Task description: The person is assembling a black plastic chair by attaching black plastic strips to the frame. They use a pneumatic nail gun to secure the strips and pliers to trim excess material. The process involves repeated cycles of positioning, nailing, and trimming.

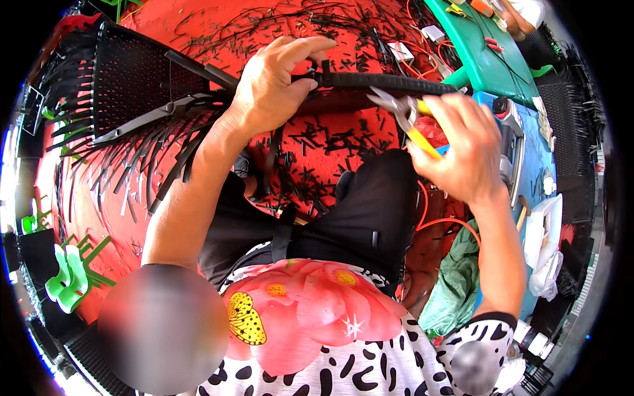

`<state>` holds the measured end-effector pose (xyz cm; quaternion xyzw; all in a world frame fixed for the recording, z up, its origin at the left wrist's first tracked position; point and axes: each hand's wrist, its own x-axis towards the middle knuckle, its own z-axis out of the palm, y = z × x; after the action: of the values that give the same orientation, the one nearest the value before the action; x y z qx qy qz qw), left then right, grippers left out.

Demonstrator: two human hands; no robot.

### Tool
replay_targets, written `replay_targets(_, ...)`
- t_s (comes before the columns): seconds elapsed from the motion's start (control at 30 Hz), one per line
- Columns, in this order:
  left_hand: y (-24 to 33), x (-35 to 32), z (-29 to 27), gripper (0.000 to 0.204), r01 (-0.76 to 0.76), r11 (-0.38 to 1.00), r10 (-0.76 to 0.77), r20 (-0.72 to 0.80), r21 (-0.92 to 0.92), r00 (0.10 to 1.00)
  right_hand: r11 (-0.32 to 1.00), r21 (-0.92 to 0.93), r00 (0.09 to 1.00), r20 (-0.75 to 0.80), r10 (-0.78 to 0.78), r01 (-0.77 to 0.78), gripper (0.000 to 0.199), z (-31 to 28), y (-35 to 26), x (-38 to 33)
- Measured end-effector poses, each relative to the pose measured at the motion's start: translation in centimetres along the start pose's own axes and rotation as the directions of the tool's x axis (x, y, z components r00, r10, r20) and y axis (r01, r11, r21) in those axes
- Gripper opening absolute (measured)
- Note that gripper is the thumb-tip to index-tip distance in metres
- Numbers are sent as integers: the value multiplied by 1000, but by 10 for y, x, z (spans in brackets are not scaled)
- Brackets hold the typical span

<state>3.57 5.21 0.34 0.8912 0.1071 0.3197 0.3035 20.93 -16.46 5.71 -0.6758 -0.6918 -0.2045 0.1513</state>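
A black woven wicker piece lies across the left, with many loose strip ends hanging from it. Its dark wrapped bar runs to the right in front of me. My left hand is closed at the bar's left part, thumb and index finger around a short black strip. My right hand grips yellow-handled cutting pliers. Their metal jaws are parted and point left toward the bar, a short way from the left hand. The left hand's lower fingers are partly hidden.
Black strip offcuts litter the red floor. A green stool stands at the far right, near another person's arm. A blue table with tools is on my right. Green chairs sit at the left.
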Motion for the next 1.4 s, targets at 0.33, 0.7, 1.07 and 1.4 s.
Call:
replay_targets(0.33,-5,8,1,61,-123,990,126,-44,73,991,998,1,994,88,-68,69,34,38,12,45)
replay_targets(0.7,-1,9,0,60,-102,995,102,-52,-7,993,942,-97,944,111,-311,322,28,46,24,65)
replay_targets(1.07,0,10,-5,44,146,951,-186,-128,-273,974,886,110,892,45,449,-451,45,3,71,-114)
replay_targets(1.4,-19,16,-1,34,197,948,-228,-100,-250,968,-142,-725,45,-232,972,-674,66,-156,95,-479)
